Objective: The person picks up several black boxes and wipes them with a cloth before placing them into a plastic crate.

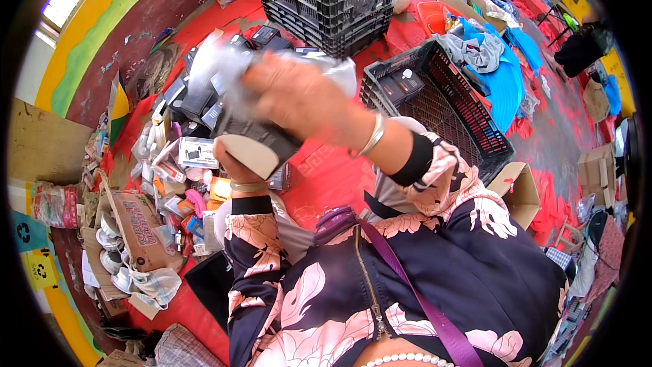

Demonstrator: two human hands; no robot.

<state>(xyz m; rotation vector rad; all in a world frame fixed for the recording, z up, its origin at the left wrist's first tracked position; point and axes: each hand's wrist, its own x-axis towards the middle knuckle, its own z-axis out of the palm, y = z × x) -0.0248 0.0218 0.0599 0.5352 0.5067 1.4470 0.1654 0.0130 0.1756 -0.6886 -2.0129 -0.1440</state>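
My left hand point(236, 164) grips a black box with a whitish end point(252, 152), held tilted in front of my chest. Above it, my right hand point(295, 95) is blurred by motion, its fingers closed on a pale, see-through plastic bag point(234, 85). Where the bag meets the box cannot be made out. Just beyond both hands lies a heap of dark boxes point(197, 103), some partly covered by plastic. A white box with a dark picture point(197, 152) lies left of my left hand, among small colourful packages point(178, 207).
To the right stands a black plastic crate point(485, 137) with a dark box point(401, 87) inside. More black crates point(326, 10) are stacked ahead. A cardboard box point(139, 228) with white cups point(109, 234) is at left. Red sheeting point(326, 180) covers the floor; clothes point(475, 51) lie far right.
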